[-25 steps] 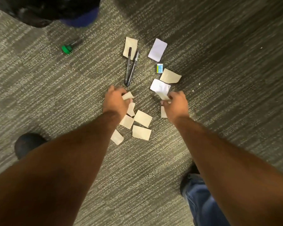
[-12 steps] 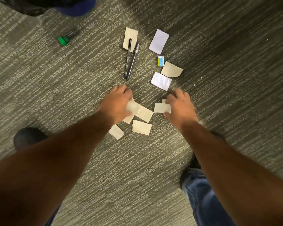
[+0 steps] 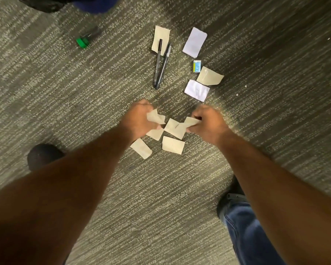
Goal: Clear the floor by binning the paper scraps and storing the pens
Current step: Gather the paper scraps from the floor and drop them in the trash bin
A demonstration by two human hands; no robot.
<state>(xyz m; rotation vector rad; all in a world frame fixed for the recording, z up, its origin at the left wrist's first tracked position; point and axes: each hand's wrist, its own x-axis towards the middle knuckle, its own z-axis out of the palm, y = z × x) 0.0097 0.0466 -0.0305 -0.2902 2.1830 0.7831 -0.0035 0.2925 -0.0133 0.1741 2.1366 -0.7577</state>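
1. The paper scraps look thin, light and limp. They should crumple easily in a fist and could slip away or flutter if held loosely, so my judgement is that bunching several together in a closed palm is surer than pinching one edge.
2. The two pens [image 3: 161, 64] are stiff, slim and smooth. They would likely roll on a hard surface, though the carpet [image 3: 65, 92] should hold them. Taking both by the middle of the barrel seems best.
3. The left hand [image 3: 139, 119], at the centre of the frame, is curled shut around cream scraps [image 3: 154, 117] that stick out past the fingers.
4. The right hand [image 3: 208, 124], just right of centre, pinches another cream scrap [image 3: 191, 121] at its edge.
5. Loose cream scraps lie between and below the hands: one [image 3: 173, 128] between them, one [image 3: 173, 145] below it, one [image 3: 141, 148] lower left.
6. In the upper middle, the dark pens lie side by side, their tops resting on a cream scrap [image 3: 161, 38].
7. To the upper right are two white scraps [image 3: 195, 42] [image 3: 197, 90], a tan scrap [image 3: 209, 76] and a small blue-and-yellow item [image 3: 196, 66].
8. A green-capped object [image 3: 84, 40] lies at the upper left.
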